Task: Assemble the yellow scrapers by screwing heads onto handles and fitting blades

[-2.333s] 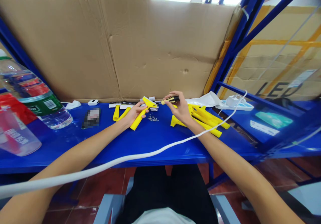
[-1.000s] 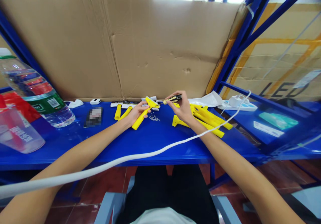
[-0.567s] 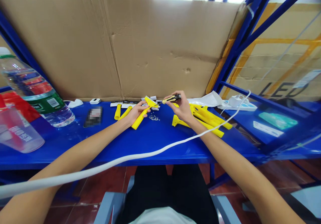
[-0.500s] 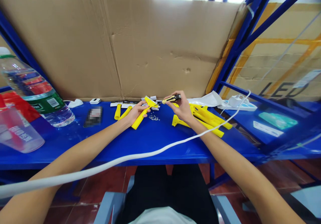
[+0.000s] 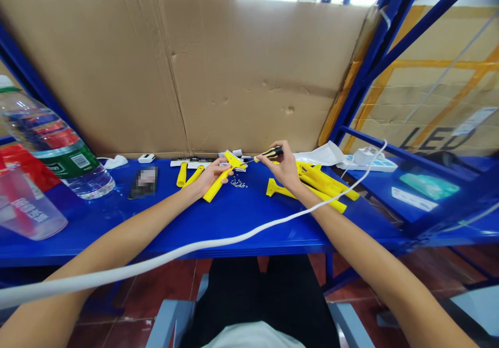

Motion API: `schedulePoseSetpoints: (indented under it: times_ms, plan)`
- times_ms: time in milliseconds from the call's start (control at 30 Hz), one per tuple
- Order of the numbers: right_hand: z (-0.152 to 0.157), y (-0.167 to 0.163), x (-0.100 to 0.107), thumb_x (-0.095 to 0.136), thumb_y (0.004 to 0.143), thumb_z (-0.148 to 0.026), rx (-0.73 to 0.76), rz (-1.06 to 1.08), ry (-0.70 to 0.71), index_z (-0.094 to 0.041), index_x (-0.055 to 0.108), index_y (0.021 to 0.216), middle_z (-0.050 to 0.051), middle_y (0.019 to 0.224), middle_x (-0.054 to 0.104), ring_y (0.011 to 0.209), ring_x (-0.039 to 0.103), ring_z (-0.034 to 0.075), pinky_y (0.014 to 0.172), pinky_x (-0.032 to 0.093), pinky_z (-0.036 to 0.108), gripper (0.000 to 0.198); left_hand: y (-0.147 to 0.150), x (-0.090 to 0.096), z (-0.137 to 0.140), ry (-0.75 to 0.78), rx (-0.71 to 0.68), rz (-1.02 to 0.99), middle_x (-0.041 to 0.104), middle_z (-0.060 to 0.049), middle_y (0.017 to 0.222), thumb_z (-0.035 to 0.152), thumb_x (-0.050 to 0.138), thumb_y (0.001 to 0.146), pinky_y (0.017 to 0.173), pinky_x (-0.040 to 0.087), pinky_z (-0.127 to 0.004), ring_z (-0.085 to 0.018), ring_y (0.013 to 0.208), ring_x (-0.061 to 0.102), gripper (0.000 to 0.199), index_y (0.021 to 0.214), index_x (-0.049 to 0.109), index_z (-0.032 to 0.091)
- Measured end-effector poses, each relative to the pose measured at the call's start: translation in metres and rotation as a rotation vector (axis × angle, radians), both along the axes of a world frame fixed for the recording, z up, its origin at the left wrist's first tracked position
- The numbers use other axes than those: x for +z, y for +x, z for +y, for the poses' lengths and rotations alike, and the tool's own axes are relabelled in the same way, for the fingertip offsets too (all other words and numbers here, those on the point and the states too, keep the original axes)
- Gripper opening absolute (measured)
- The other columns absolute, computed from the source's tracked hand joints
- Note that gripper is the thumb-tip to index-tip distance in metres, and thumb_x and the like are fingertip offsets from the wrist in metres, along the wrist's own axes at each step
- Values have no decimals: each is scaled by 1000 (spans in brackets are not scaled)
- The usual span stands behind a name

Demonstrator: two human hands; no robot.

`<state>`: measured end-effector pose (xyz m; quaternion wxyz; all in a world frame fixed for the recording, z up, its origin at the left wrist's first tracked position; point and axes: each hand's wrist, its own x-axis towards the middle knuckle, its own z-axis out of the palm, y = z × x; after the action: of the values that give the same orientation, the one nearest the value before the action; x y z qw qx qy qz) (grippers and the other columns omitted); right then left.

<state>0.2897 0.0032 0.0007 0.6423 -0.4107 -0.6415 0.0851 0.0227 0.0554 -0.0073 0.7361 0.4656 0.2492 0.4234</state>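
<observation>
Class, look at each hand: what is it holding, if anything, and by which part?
The left hand holds a yellow scraper by its upper handle, just below the head. The right hand holds a screwdriver by its black-and-yellow handle.

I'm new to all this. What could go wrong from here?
The slim black-and-yellow screwdriver in the right hand points toward the yellow plastic T-shaped tool in the left hand; a slip might jab that hand.

Tiny silvery pieces lie loose on the shiny blue table close by; a bump could scatter them.

The long white cable runs across the view and might get in either hand's way.
</observation>
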Motion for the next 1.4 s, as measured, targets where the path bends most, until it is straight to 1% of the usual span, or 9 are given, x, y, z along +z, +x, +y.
schedulePoseSetpoints:
  times_ms: [67,167,233,367,733,1000,1100,1233,1400]
  plan:
    - [-1,0,-1,89,87,-62,46,-4,10,-30,54,113,2,97,79,92,81,26,89,69,45,54,0,0,0,0,1,0,69,-7,97,4,79,84,45,44,-20,-15,71,69,42,121,64,17]
    - [-4,-4,-3,80,97,-59,212,5,28,-31,50,124,9,124,79,115,81,26,106,66,48,50,0,-1,1,-4,7,0,71,-8,100,4,79,83,46,44,-20,-15,72,69,42,121,65,17]
    - [-6,-7,-2,79,98,-58,274,13,20,-31,48,127,11,130,78,118,80,26,108,65,49,50,0,-2,2,-9,14,-1,71,-8,101,4,78,84,46,44,-20,-15,71,69,42,120,65,18]
    - [-6,-10,-1,83,97,-56,276,20,-11,-30,51,117,9,117,84,108,83,25,103,67,49,46,-1,-3,4,-14,20,1,72,-8,101,3,76,84,46,44,-20,-15,71,69,42,122,64,18]
    - [1,-4,-3,91,86,-59,171,50,-26,-30,51,109,8,107,86,102,86,29,95,70,50,55,-1,-2,3,-10,10,-2,70,-7,99,4,79,82,46,44,-20,-14,69,68,49,125,62,18]
    - [2,-8,-7,84,96,-53,149,1,90,-31,52,119,7,114,85,106,84,28,102,67,52,45,-1,-4,7,-6,-4,5,71,-8,98,7,79,85,49,46,-20,-15,71,69,41,121,64,19]
    - [0,-9,-6,84,96,-53,131,51,129,-31,53,120,7,115,84,109,83,28,101,67,51,45,0,-6,8,-4,-15,12,71,-8,97,7,80,84,50,47,-20,-16,73,70,38,118,65,18]
    - [-2,-12,-4,86,95,-53,160,115,137,-32,51,121,6,115,83,112,83,28,101,68,50,49,0,-7,7,-5,-26,22,72,-10,100,9,82,84,50,47,-20,-17,77,72,38,117,66,17]
    - [-6,-17,-3,83,97,-56,196,98,140,-30,51,118,8,115,83,108,84,27,101,67,50,47,0,-8,6,-1,-39,28,74,-10,104,10,84,83,50,48,-20,-17,77,73,40,118,66,17]
